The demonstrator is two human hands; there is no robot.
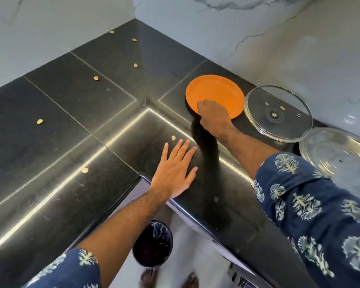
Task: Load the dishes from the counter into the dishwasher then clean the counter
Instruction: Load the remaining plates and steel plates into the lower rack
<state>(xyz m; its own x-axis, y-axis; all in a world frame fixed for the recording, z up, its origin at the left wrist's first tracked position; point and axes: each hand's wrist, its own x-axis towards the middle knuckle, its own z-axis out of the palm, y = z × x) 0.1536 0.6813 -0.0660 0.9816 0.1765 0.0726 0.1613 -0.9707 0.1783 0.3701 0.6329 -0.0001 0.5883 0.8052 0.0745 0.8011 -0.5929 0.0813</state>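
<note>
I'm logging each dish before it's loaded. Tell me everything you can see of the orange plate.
The orange plate is round, plain and matte, plastic by the look, with a shallow raised rim and nothing visible on it. It lies flat and face up on the black counter, near the marble wall, just left of the glass lid without touching it. The right hand grips its near edge, fingers curled over the rim and covering that part.
</note>
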